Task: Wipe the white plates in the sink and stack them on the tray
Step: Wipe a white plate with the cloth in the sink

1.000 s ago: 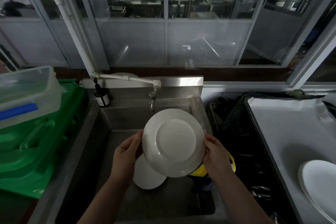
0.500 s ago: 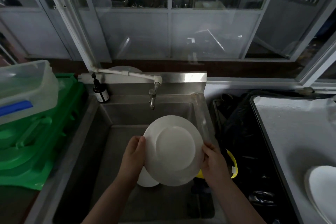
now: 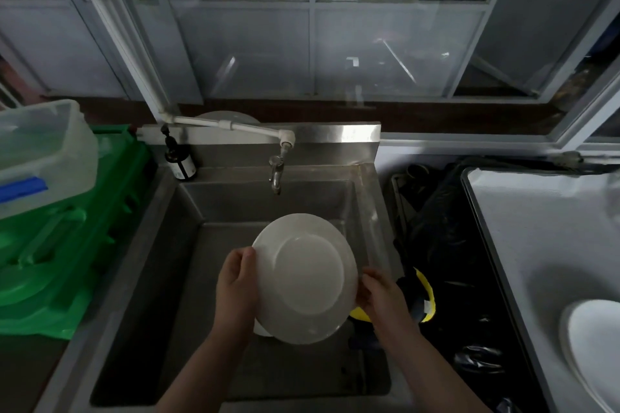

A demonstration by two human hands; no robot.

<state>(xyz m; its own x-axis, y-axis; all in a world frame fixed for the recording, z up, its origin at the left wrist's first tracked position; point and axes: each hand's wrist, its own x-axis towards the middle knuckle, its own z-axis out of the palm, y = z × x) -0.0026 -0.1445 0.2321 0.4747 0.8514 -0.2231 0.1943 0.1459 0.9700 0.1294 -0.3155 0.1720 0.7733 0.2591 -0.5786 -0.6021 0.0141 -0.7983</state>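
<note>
Leftmost, a clear plastic tub with a blue handle (image 3: 40, 157) sits on stacked green plastic crates (image 3: 67, 245), just beside the stainless steel sink (image 3: 134, 278). A dark pump bottle (image 3: 179, 157) stands on the sink's back ledge, left of the metal tap (image 3: 276, 171). Over the basin, the left hand (image 3: 236, 288) grips the left rim of a round white plate (image 3: 305, 278), fingers curled round its edge; the plate is tilted, underside toward the camera. A second white plate (image 3: 260, 329) peeks out below it. The right hand (image 3: 382, 295) pinches the plate's right rim, with a yellow cloth (image 3: 426, 298) just behind. Farther right, a white-lined tray (image 3: 536, 228) holds stacked white plates (image 3: 593, 345).
</note>
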